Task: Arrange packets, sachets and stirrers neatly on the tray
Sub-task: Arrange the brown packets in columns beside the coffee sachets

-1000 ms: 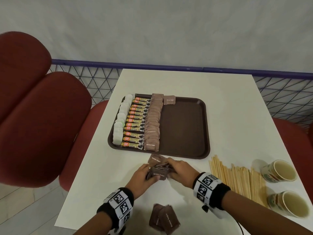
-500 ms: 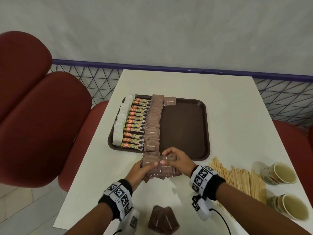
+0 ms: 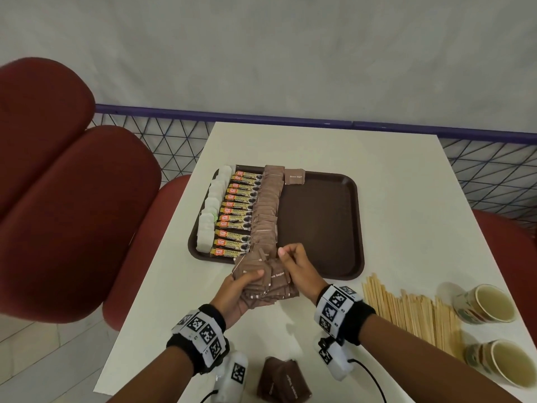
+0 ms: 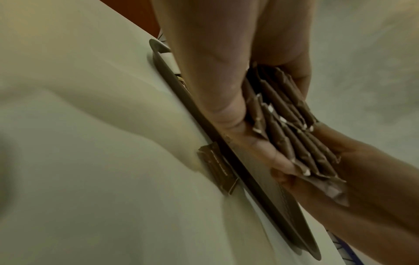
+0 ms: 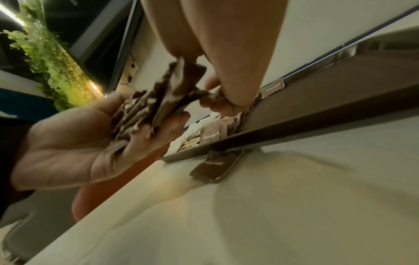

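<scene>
Above the table just before the near rim of the dark brown tray [image 3: 328, 274], my left hand [image 3: 250, 284] grips a fanned stack of brown sugar sachets [image 3: 271, 282], thumb on top. My right hand [image 3: 281, 255] pinches the far end of a top sachet in that stack. The right wrist view shows the stack [image 5: 145, 111] lying in the left palm. On the tray lie a column of white sachets [image 3: 209, 216], a column of coffee stick packets [image 3: 236, 216], a column of brown sugar sachets [image 3: 266, 216] and one lone brown sachet [image 3: 295, 177]. Wooden stirrers [image 3: 406, 311] lie on the table at right.
Two paper cups [image 3: 483, 303] stand right of the stirrers. A few brown sachets [image 3: 283, 382] lie on the table near me, and one more [image 5: 215, 166] lies against the tray's near rim. Red chairs [image 3: 72, 213] stand to the left, and a wire railing runs behind the table.
Both hands have lifted the sachet stack off the table and carried it forward to the tray's near edge. The right hand now pinches a top sachet.
</scene>
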A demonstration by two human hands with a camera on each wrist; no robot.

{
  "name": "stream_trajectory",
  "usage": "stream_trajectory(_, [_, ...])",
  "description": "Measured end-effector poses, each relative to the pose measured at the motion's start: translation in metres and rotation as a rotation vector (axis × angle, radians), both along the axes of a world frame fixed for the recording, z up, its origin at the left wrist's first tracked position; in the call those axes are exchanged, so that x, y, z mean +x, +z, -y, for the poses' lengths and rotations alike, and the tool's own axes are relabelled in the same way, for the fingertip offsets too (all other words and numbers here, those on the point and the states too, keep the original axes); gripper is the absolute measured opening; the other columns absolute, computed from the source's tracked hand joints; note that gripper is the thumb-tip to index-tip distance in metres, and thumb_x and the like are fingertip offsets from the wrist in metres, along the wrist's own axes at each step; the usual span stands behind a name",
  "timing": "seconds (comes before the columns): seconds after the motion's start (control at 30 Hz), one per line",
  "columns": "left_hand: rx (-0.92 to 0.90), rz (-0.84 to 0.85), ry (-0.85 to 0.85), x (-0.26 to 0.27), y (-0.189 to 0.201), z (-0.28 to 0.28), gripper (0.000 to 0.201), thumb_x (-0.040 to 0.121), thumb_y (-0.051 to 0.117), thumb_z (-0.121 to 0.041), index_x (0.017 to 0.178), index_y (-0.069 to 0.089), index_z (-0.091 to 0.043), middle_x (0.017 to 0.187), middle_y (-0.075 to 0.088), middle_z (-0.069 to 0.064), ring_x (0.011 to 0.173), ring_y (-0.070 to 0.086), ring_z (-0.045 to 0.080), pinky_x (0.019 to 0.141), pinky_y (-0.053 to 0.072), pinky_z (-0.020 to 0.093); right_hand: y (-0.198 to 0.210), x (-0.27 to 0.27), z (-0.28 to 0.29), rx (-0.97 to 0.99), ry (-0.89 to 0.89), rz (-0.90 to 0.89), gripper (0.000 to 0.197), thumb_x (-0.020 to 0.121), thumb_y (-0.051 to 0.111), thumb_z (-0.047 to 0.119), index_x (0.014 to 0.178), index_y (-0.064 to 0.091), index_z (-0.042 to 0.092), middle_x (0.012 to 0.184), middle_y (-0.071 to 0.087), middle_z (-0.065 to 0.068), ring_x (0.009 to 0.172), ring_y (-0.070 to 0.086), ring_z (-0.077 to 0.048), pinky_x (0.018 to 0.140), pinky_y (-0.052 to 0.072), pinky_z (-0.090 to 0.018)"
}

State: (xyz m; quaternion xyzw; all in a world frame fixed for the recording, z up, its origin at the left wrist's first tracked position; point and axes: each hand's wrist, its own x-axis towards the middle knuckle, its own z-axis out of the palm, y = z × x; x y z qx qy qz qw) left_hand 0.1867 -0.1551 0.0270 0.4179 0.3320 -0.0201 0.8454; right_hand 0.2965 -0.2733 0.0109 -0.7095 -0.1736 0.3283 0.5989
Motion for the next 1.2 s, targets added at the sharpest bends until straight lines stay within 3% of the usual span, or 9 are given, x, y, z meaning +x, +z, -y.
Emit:
stream_trajectory(0.2, [0.014, 0.000, 0.092, -0.002, -0.004, -0.010, 0.024, 0.089, 0.054, -0.005, 0.112, 0.061, -0.008, 0.097, 0.072, 0.017, 0.078, 0.071, 0.030, 0.062, 0.059, 0.041, 0.006, 0.011, 0.019, 0.006, 0.071, -0.233, 0.009, 0.091, 0.053, 0.008, 0.086, 0.052, 0.015, 0.073, 0.053, -0.003, 0.057, 0.048, -0.014, 0.049, 0.043, -0.018])
stream_trajectory(0.3, [0.000, -0.002, 0.083, -0.001, -0.004, -0.009, 0.026, 0.089, 0.054, -0.006, 0.114, 0.060, -0.007, 0.102, 0.071, 0.020, 0.081, 0.071, 0.031, 0.065, 0.059, 0.042, 0.008, 0.009, 0.020, 0.019, 0.129, -0.216, 0.017, 0.088, 0.054, -0.004, 0.087, 0.055, 0.013, 0.070, 0.055, -0.006, 0.054, 0.050, -0.016, 0.049, 0.046, -0.018])
stream_trajectory(0.4, [-0.012, 0.003, 0.045, 0.001, -0.001, -0.005, 0.025, 0.088, 0.054, -0.006, 0.112, 0.061, -0.006, 0.102, 0.071, 0.020, 0.082, 0.071, 0.031, 0.067, 0.059, 0.042, 0.009, 0.008, 0.016, 0.016, 0.133, -0.151, 0.017, 0.087, 0.053, -0.006, 0.089, 0.057, 0.010, 0.070, 0.058, -0.007, 0.046, 0.053, -0.007, 0.048, 0.047, -0.017])
stream_trajectory(0.6, [-0.027, 0.000, 0.104, 0.001, 0.002, -0.009, 0.032, 0.087, 0.055, -0.004, 0.119, 0.058, -0.003, 0.105, 0.070, 0.020, 0.083, 0.070, 0.033, 0.063, 0.059, 0.041, 0.010, 0.019, 0.012, -0.014, -0.018, -0.029, 0.017, 0.089, 0.052, -0.003, 0.093, 0.059, 0.012, 0.072, 0.053, -0.002, 0.046, 0.051, 0.005, 0.046, 0.042, -0.011])
stream_trajectory(0.7, [-0.033, -0.008, 0.124, -0.001, 0.001, -0.012, 0.032, 0.087, 0.054, -0.003, 0.119, 0.058, -0.002, 0.104, 0.070, 0.021, 0.082, 0.071, 0.033, 0.062, 0.059, 0.041, 0.014, 0.024, 0.014, -0.028, -0.007, -0.049, 0.017, 0.091, 0.050, 0.002, 0.104, 0.058, 0.008, 0.078, 0.055, -0.001, 0.051, 0.053, 0.004, 0.051, 0.044, -0.012])
stream_trajectory(0.8, [-0.034, -0.008, 0.132, 0.000, 0.001, -0.011, 0.033, 0.087, 0.055, -0.003, 0.119, 0.058, -0.002, 0.106, 0.069, 0.021, 0.083, 0.071, 0.033, 0.063, 0.059, 0.041, 0.017, 0.021, 0.016, 0.013, 0.046, -0.145, 0.028, 0.088, 0.054, -0.002, 0.116, 0.054, 0.003, 0.086, 0.057, -0.001, 0.063, 0.057, -0.004, 0.055, 0.048, -0.015])
stream_trajectory(0.93, [-0.034, -0.013, 0.140, 0.002, 0.002, -0.010, 0.029, 0.088, 0.054, -0.003, 0.116, 0.059, -0.003, 0.104, 0.070, 0.022, 0.082, 0.071, 0.033, 0.064, 0.059, 0.042, 0.020, 0.021, 0.019, 0.056, 0.111, -0.188, 0.047, 0.081, 0.056, -0.014, 0.120, 0.048, 0.011, 0.101, 0.057, -0.007, 0.077, 0.058, -0.014, 0.058, 0.052, -0.019])
stream_trajectory(1.07, [-0.025, -0.018, 0.176, 0.004, 0.002, -0.015, 0.036, 0.086, 0.055, -0.004, 0.122, 0.056, -0.002, 0.110, 0.067, 0.024, 0.086, 0.070, 0.034, 0.070, 0.059, 0.045, 0.023, 0.038, 0.021, 0.016, 0.018, -0.132, 0.044, 0.078, 0.060, -0.013, 0.108, 0.052, 0.020, 0.100, 0.057, -0.012, 0.078, 0.059, -0.017, 0.056, 0.052, -0.019])
stream_trajectory(1.2, [-0.007, -0.006, 0.221, 0.003, 0.002, -0.027, 0.037, 0.086, 0.054, -0.003, 0.123, 0.056, -0.001, 0.111, 0.067, 0.024, 0.088, 0.070, 0.034, 0.069, 0.059, 0.042, 0.027, 0.076, 0.019, -0.072, -0.196, -0.030, 0.028, 0.079, 0.062, -0.009, 0.101, 0.054, 0.007, 0.097, 0.059, -0.010, 0.073, 0.055, -0.013, 0.059, 0.046, -0.020])
